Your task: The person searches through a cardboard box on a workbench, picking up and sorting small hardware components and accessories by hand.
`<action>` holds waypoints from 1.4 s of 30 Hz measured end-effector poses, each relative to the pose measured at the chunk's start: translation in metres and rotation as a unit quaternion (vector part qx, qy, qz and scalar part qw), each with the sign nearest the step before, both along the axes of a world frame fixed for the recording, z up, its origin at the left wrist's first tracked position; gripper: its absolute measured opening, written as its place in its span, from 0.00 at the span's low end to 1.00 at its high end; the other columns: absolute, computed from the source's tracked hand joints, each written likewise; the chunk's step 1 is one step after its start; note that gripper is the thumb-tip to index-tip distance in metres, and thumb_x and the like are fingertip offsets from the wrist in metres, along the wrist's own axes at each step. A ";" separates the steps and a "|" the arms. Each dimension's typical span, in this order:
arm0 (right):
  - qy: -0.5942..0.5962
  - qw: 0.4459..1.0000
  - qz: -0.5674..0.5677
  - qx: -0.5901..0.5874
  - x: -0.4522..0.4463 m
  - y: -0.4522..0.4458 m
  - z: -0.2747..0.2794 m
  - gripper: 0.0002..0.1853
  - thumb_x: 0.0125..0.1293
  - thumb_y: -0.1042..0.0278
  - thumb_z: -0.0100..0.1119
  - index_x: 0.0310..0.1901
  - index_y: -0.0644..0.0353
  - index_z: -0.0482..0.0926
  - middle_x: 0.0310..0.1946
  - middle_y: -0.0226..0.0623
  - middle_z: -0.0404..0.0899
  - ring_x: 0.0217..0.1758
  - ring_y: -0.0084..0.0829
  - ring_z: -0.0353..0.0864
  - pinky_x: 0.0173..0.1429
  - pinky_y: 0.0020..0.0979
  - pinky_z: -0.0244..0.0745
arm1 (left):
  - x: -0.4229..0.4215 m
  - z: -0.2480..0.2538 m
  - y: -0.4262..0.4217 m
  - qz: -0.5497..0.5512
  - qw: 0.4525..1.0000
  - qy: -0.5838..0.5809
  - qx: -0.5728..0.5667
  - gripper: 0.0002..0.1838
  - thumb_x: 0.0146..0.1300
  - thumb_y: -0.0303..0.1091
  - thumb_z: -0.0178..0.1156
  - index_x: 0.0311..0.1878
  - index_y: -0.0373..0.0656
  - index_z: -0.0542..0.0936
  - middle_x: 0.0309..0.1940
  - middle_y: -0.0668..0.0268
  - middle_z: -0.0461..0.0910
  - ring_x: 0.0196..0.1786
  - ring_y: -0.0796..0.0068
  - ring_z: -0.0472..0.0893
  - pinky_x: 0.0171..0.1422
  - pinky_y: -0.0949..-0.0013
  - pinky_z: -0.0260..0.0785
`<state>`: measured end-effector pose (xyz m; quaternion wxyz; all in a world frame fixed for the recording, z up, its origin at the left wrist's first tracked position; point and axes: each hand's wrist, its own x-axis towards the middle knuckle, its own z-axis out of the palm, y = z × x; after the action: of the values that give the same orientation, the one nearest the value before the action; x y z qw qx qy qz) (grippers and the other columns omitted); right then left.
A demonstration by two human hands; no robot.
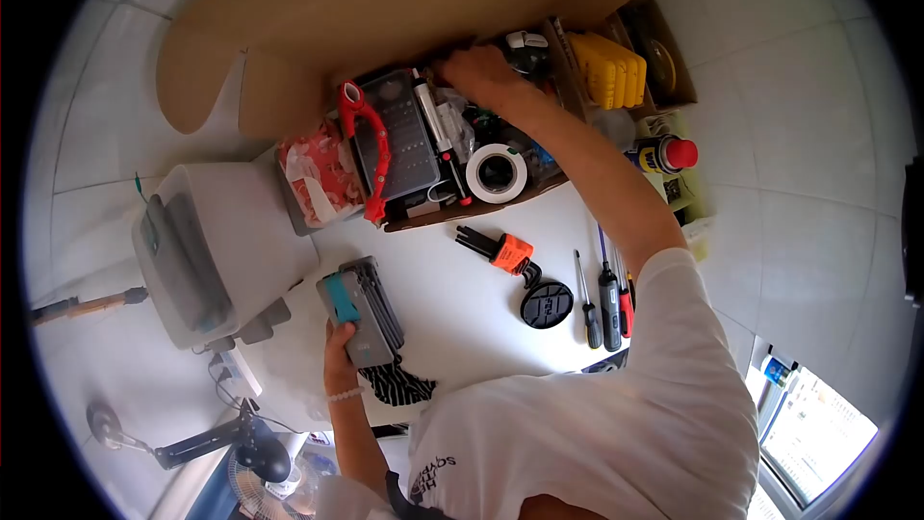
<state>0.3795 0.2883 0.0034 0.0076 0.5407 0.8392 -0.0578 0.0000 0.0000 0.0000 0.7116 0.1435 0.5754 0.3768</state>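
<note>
My left hand (339, 354) is closed round the lower left edge of a grey case (366, 327) with a teal patch, above the white table. My right hand (477, 75) reaches into the open cardboard box (520, 209), near its back wall. The fingers of that hand are hidden among the box's contents, so what they touch cannot be made out. Close to it in the box are a white and black pen-like tool (433, 116), a roll of white tape (496, 173), a clear-lidded organizer (395, 135) and a red tool (371, 144).
On the white table (452, 318) lie an orange hex key holder (510, 253), a round black lid (547, 305) and several screwdrivers (609, 303). A translucent bin (241, 241) stands left. Yellow cases (608, 70) and a spray can (662, 154) are at the right.
</note>
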 end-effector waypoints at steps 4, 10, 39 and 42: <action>0.025 0.999 -0.013 0.024 -0.003 -0.009 -0.002 0.13 0.56 0.71 0.51 0.44 0.53 0.78 0.43 0.43 0.77 0.42 0.45 0.80 0.39 0.42 0.76 | 0.002 0.006 0.001 -0.006 1.000 -0.020 0.014 0.36 0.48 0.41 0.69 0.58 0.36 0.67 0.46 0.58 0.78 0.46 0.63 0.80 0.51 0.63 0.75; 0.070 0.993 -0.023 0.089 0.001 -0.019 0.001 0.11 0.56 0.73 0.51 0.41 0.57 0.77 0.38 0.43 0.77 0.39 0.44 0.80 0.36 0.40 0.76 | 0.002 0.001 0.000 0.001 0.999 -0.041 0.012 0.34 0.48 0.40 0.69 0.57 0.35 0.68 0.46 0.58 0.78 0.45 0.62 0.80 0.51 0.62 0.75; 0.229 0.875 -0.295 0.307 0.045 -0.057 0.014 0.12 0.47 0.82 0.54 0.36 0.64 0.76 0.39 0.47 0.74 0.40 0.51 0.76 0.39 0.45 0.75 | 0.003 0.002 0.002 -0.003 0.999 -0.044 0.002 0.37 0.46 0.40 0.70 0.57 0.35 0.66 0.45 0.58 0.77 0.45 0.63 0.79 0.47 0.63 0.75; 0.210 0.891 -0.279 0.291 0.041 -0.061 0.016 0.13 0.47 0.81 0.54 0.38 0.62 0.77 0.39 0.42 0.74 0.44 0.47 0.74 0.41 0.43 0.74 | 0.001 0.000 0.001 0.004 0.999 -0.033 0.004 0.37 0.46 0.40 0.70 0.57 0.35 0.66 0.45 0.58 0.77 0.45 0.63 0.79 0.47 0.63 0.75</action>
<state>0.4207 0.2274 0.0191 -0.3427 0.7059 0.6151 0.0771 0.0005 0.0009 -0.0004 0.7279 0.1316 0.5505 0.3870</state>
